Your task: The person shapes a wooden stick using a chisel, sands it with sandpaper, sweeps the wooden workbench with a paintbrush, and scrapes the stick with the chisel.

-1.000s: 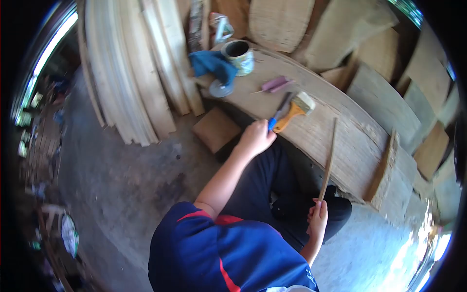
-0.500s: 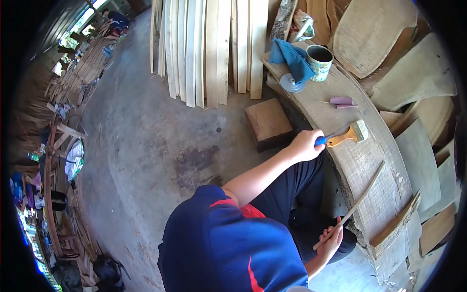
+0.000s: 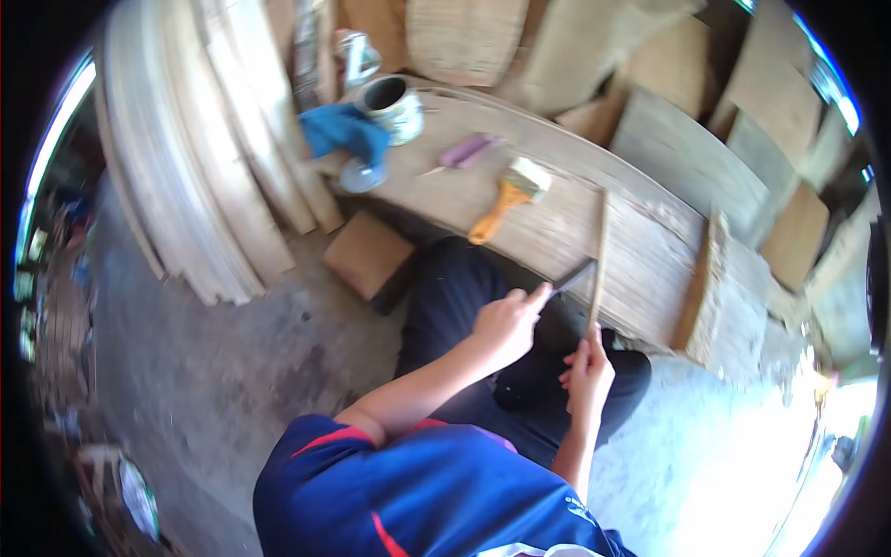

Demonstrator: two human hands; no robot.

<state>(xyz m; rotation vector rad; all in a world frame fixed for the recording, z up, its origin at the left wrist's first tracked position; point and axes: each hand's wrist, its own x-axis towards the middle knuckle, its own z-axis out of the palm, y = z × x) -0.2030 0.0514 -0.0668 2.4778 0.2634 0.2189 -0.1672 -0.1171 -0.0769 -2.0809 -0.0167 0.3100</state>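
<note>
Clock directions are as seen in the head view. Left hand (image 3: 506,327): fingers curled round the handle of a dark blade (image 3: 573,276), index finger reaching toward it; the handle is covered by the grip. The blade points to 2 o'clock, its tip just beside the stick (image 3: 600,265); contact cannot be confirmed. Right hand (image 3: 587,371): fingers closed on the stick's lower end, the stick rising to 12 o'clock in front of the bench (image 3: 640,297).

On the bench, a brush (image 3: 507,197) lies at 12 o'clock from the left hand, clear of it. From the brush, a purple item, blurred, sits at 11 o'clock and a can (image 3: 399,121) at 10. A blue cloth (image 3: 348,132) lies at the can's 9 o'clock. A wooden block (image 3: 369,255) sits at the left hand's 10 o'clock.
</note>
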